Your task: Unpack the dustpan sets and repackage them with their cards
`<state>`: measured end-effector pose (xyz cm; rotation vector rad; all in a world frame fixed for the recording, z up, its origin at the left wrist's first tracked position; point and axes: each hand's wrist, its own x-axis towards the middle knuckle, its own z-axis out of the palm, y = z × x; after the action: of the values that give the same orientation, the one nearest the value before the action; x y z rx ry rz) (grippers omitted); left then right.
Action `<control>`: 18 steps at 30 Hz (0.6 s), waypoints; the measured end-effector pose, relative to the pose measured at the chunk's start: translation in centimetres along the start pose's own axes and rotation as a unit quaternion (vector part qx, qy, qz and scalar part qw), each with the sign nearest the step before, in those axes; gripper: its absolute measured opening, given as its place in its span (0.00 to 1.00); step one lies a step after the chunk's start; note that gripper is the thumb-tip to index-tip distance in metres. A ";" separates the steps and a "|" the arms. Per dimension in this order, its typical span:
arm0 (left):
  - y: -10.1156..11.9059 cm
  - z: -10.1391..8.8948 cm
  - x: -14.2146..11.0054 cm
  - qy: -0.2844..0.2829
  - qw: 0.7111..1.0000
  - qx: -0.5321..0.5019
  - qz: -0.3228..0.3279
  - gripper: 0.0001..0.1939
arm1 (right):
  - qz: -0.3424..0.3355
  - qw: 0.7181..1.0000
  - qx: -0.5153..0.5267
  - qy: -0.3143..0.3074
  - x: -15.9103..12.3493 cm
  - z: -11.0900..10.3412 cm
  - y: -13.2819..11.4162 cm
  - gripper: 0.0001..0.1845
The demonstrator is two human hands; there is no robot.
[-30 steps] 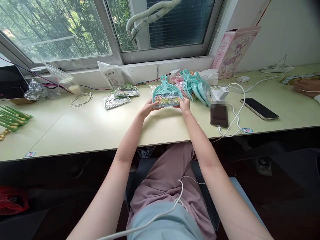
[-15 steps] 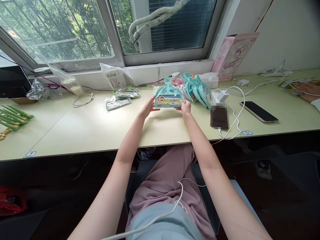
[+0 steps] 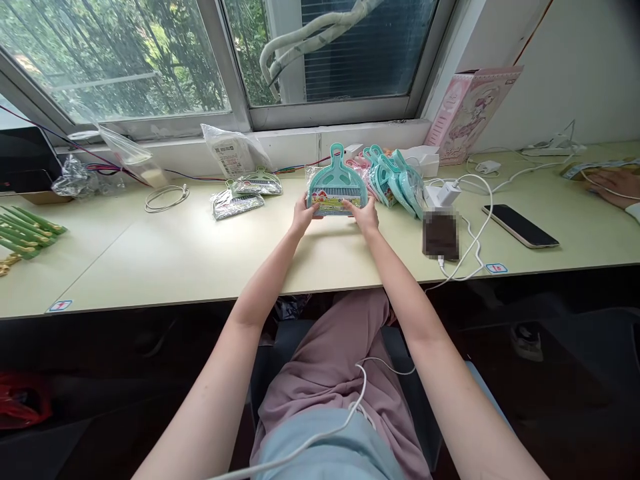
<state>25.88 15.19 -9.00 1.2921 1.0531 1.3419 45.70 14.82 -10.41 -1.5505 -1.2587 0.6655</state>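
A teal toy dustpan set in a clear bag stands upright above the pale green table, handle pointing up. My left hand grips its lower left corner and my right hand grips its lower right edge, fingers curled on the bag. Just to the right leans a row of several more teal and pink dustpan sets. Two flat bagged sets lie to the left.
A blurred phone on a white charger cable and a black phone lie to the right. Another person's hand rests at the far right. A pink box leans on the wall. Green sticks lie at the left.
Both hands have drawn the dustpan set slightly nearer and more upright, with fingers wrapped further over its lower edge. The view has shifted a little.
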 end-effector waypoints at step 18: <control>-0.6 1.3 -0.1 0.003 0.999 0.019 0.047 0.26 | 0.005 0.993 0.107 0.053 0.3 -0.2 0.4 0.39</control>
<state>27.24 15.14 -9.51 1.3811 1.0371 1.4017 46.08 15.05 -10.65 -1.3972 -1.0650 0.6917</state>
